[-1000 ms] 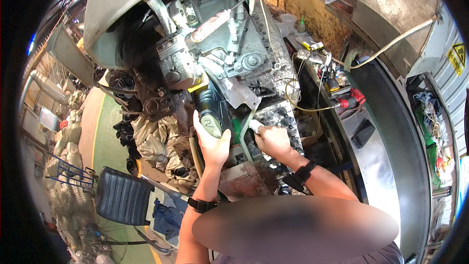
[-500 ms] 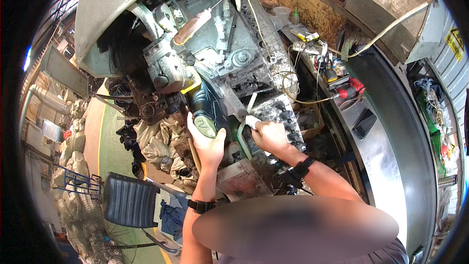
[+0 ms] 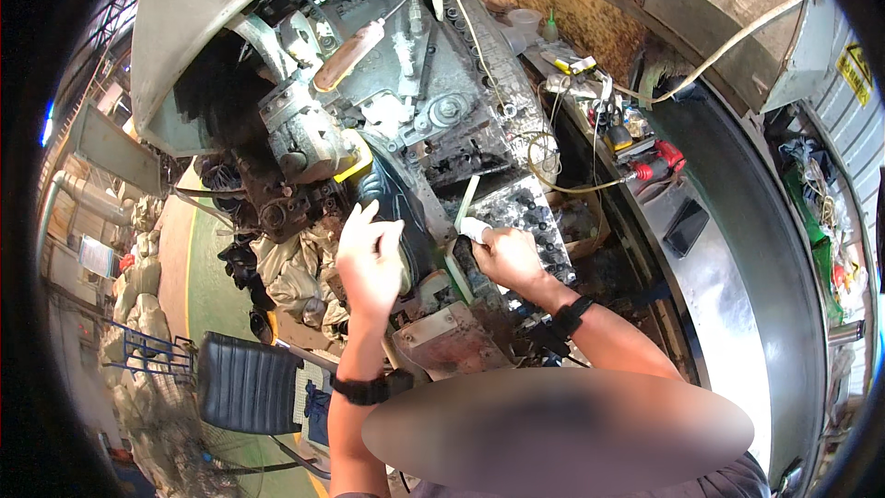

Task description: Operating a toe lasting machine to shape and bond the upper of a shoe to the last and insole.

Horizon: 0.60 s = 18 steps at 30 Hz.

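Observation:
A dark shoe upper is stretched on a last in the middle of the machine, beside a yellow piece. My left hand hovers at its near end, fingers loosely curled and apart, nothing visible in them. It hides the pale top of the last. Just to the right, my right hand is closed around a white-wrapped handle. A pale green strip stands beside that handle.
A wooden-handled tool hangs on a cord over the machine. On the right lie a red power tool and a black phone along a dark conveyor belt. A black chair stands at the lower left, near pale sacks.
My left hand has let go of the near end of the shoe's last and risen slightly up and left, fingers curling. My right hand keeps its grip on the handle.

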### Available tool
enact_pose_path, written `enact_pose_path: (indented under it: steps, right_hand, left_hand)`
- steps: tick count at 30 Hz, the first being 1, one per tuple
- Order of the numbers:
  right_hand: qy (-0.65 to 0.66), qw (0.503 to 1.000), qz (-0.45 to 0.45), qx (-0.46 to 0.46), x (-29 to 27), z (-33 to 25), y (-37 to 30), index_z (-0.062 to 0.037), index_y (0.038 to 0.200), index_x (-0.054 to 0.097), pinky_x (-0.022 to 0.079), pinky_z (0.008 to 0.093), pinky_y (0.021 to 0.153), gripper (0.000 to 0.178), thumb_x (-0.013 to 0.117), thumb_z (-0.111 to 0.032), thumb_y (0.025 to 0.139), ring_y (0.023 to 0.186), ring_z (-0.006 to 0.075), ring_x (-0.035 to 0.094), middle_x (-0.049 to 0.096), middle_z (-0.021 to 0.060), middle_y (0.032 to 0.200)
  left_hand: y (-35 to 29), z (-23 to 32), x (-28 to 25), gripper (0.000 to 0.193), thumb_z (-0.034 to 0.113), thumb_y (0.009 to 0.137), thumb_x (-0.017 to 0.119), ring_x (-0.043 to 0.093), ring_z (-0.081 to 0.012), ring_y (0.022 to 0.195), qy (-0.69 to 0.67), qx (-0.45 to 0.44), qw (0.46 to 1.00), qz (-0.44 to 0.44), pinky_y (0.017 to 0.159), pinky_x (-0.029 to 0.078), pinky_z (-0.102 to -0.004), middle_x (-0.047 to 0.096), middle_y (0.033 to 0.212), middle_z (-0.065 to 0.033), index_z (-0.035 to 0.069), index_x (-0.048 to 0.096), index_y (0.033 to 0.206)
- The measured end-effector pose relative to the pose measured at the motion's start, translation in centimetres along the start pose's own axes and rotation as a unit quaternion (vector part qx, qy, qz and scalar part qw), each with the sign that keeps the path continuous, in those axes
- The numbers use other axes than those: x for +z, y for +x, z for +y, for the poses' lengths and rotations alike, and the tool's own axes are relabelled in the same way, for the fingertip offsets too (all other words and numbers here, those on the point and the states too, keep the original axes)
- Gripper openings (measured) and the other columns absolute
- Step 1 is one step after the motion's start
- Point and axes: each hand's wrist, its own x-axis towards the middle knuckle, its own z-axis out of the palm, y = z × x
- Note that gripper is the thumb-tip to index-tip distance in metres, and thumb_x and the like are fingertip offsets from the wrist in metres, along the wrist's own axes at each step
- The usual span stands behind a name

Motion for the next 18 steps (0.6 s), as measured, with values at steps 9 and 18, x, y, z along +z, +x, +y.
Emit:
enact_pose_path:
  steps: [9,18]
  right_hand:
    - [0.027,0.999,0.026,0.020,-0.3,0.4,0.1,-0.0009,0.080,0.069,0.055,0.0491,0.067,0.022,0.065,-0.020,0.089,0.068,0.0399,0.069,0.069,0.0194,0.072]
    - [0.028,0.999,0.028,0.031,0.1,0.0,0.1,-0.0014,0.083,0.070,0.055,0.0484,0.068,0.023,0.065,-0.022,0.091,0.070,0.0399,0.069,0.069,0.0194,0.073]
  left_hand:
    - [-0.5,-0.9,-0.5,0.030,0.011,0.090,0.076,0.065,-0.0270,0.111,-0.246,-0.157,0.956,0.036,0.097,0.050,-0.0361,0.067,0.122,-0.0187,-0.003,0.069,0.115]
    - [0.3,-0.3,0.1,0.016,0.016,0.083,0.080,0.062,-0.0332,0.110,-0.078,-0.090,0.992,-0.032,0.100,0.047,-0.0458,0.066,0.120,-0.0180,0.007,0.077,0.096]
